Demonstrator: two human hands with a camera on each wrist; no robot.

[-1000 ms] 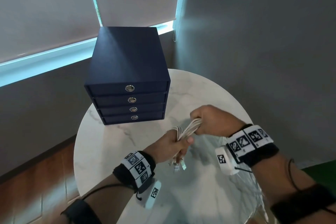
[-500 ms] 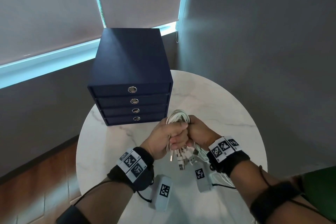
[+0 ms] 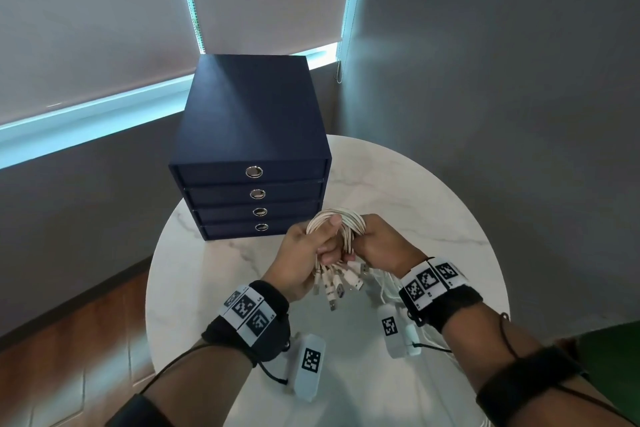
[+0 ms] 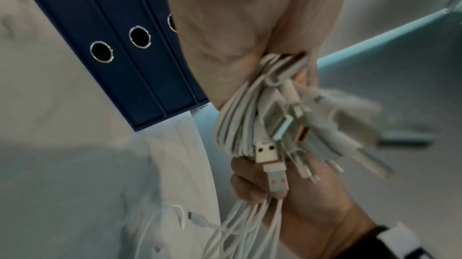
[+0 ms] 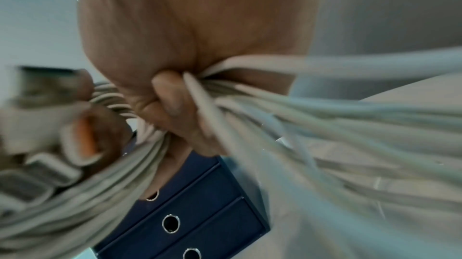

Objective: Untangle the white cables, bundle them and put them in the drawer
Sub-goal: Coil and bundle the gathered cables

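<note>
Cables (image 3: 341, 225), white and looped, sit gripped between left hand (image 3: 304, 253) and right hand (image 3: 384, 246) above the round marble table (image 3: 433, 204), just before the closed navy drawer unit (image 3: 252, 149); square coded tags on both wristbands carry no legible words. Left wrist view: fingers curl round the bundle (image 4: 240, 125), USB plugs (image 4: 266, 152) dangling. Right wrist view: fingers (image 5: 170, 101) clench blurred strands (image 5: 325, 117).

Round marble table (image 3: 433, 204); roller blinds (image 3: 86, 28); perhaps wooden floor (image 3: 86, 340).

round white marble table (image 3: 433, 204): navy drawer unit (image 3: 252, 135) at back; loose cable tails (image 4: 175, 223), seemingly resting.
</note>
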